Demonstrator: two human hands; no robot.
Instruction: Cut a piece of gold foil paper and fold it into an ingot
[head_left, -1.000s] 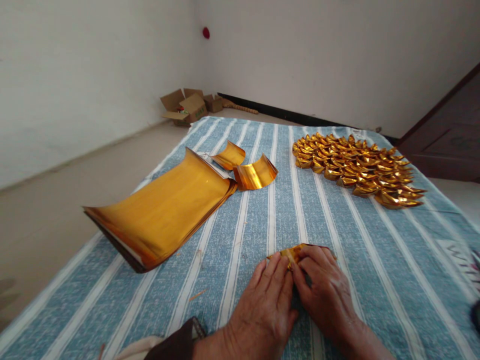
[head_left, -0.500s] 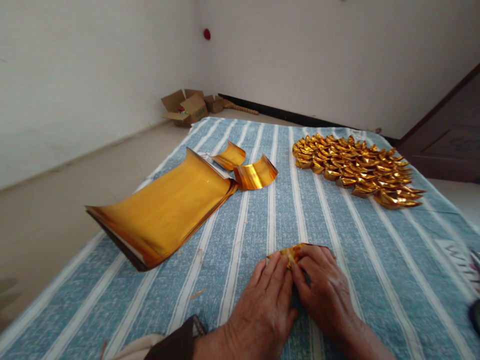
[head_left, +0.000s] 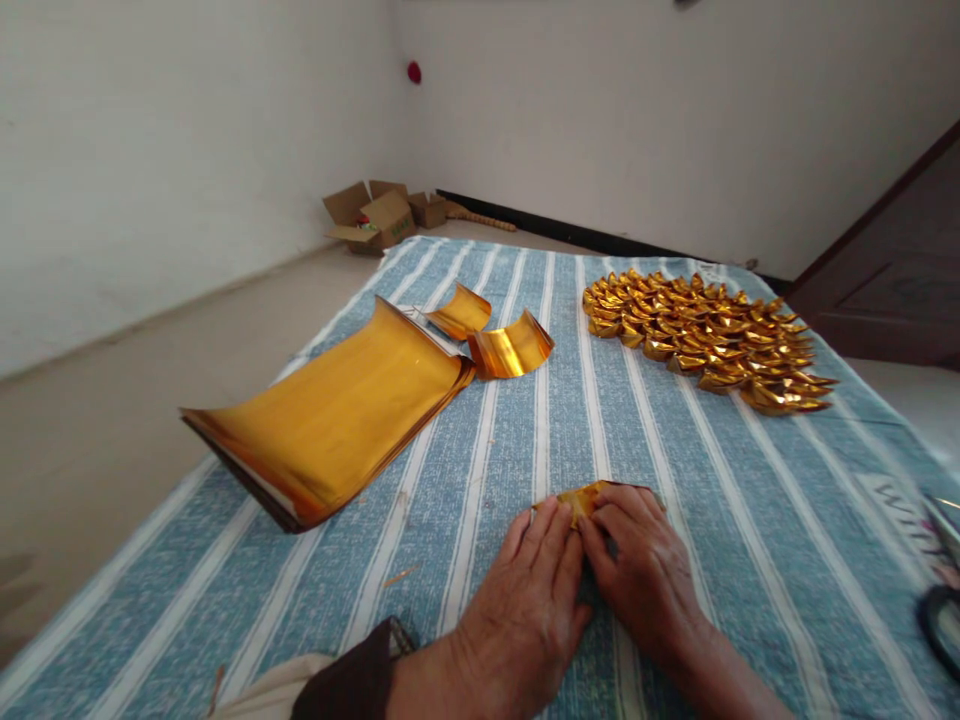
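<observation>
A partly folded piece of gold foil paper (head_left: 583,502) lies on the striped cloth in front of me, its far edge slightly raised. From its left side my left hand (head_left: 534,585) presses down on it, fingers close together and holding it to the cloth. My right hand (head_left: 643,560) is closed on the right part of the same paper, fingers curled and thumb near the middle. Both hands cover most of its near side, so the folds there are hidden. To the left is a stack of flat gold foil sheets (head_left: 341,410).
Two curled gold foil pieces (head_left: 514,347) lie beyond the stack. Rows of folded gold paper ingots (head_left: 697,335) stand at the far right. Scissors (head_left: 941,610) show partly at the right edge. Cardboard boxes (head_left: 382,220) sit on the floor past the cloth-covered table (head_left: 420,620).
The view has shifted slightly, and more of the scissors shows at the right edge. Both hands stay on the gold foil paper with almost no change in pose.
</observation>
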